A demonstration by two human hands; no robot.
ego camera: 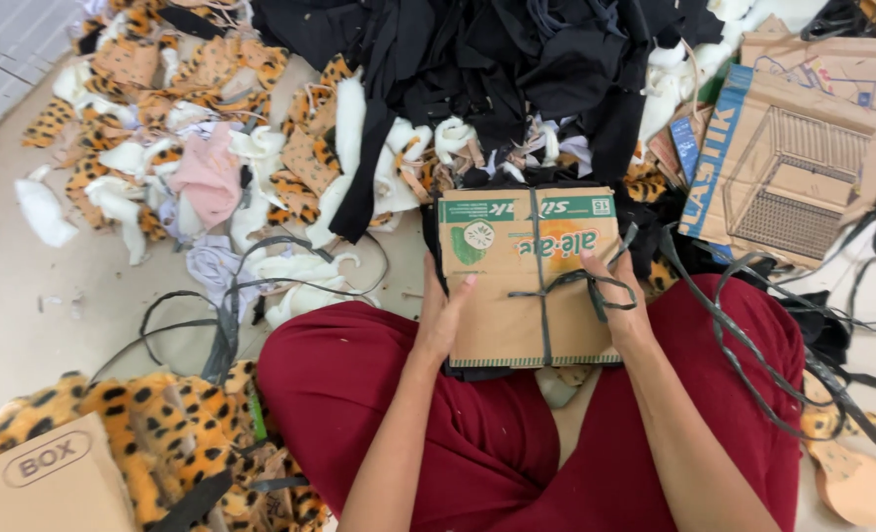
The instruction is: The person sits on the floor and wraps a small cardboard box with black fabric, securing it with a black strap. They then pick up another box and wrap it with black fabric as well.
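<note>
A flat brown cardboard bundle point(502, 296) with green and orange print rests on my lap over dark cloth, tied crosswise with a dark grey plastic strap point(546, 286). My left hand point(443, 315) presses flat against the bundle's left edge, fingers extended. My right hand point(617, 296) sits at the bundle's right edge, fingers closed on the strap's knot. I sit cross-legged in red trousers point(359, 394) on the floor.
A heap of black fabric point(497, 59) lies beyond the bundle. Leopard-print, white and pink scraps point(202, 148) spread at the left. A printed cardboard box point(803, 148) stands at the right, loose grey straps point(753, 345) trail beside it. Leopard plush point(152, 433) and a carton point(44, 483) sit bottom left.
</note>
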